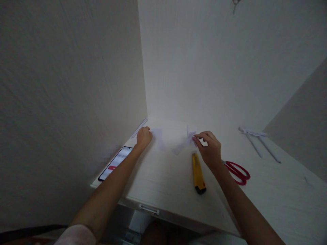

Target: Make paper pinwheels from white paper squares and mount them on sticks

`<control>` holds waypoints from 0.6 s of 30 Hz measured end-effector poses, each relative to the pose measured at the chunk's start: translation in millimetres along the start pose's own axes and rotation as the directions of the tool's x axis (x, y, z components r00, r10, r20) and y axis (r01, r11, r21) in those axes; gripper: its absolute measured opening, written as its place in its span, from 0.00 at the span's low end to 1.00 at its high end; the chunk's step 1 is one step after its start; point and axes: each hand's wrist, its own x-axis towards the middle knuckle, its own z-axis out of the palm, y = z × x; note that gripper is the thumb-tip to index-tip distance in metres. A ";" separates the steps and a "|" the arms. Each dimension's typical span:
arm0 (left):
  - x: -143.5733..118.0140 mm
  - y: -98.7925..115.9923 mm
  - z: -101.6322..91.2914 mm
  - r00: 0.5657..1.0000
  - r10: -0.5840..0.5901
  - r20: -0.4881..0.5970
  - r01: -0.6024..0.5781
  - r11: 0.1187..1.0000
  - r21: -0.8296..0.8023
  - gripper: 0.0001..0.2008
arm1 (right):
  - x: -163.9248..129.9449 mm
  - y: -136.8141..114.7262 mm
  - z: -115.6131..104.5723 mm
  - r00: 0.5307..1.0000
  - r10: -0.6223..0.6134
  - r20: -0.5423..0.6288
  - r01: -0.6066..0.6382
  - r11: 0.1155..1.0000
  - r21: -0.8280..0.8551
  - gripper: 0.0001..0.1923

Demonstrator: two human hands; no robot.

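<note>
My left hand (143, 136) rests curled on the white desk (163, 177) near the far left corner, its fingers on the edge of a white sheet of paper (158, 136). My right hand (209, 148) pinches a small folded white paper piece (189, 136) between thumb and fingers, just above the desk. A yellow utility knife (198, 173) lies on the desk directly in front of my right hand. Red-handled scissors (237, 172) lie to the right of my wrist, partly hidden by it.
A phone (116, 162) with a lit screen lies at the desk's left edge beside my left forearm. Rolled white paper sticks (258, 143) lie at the back right. Walls close in on the left and behind. A drawer handle (149, 209) shows on the front edge.
</note>
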 end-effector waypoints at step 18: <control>59.7 -33.3 14.4 0.975 -0.110 0.190 0.048 0.951 0.304 0.16 | -0.6 21.2 1.0 1.000 -0.017 -0.016 0.016 0.995 -0.103 0.02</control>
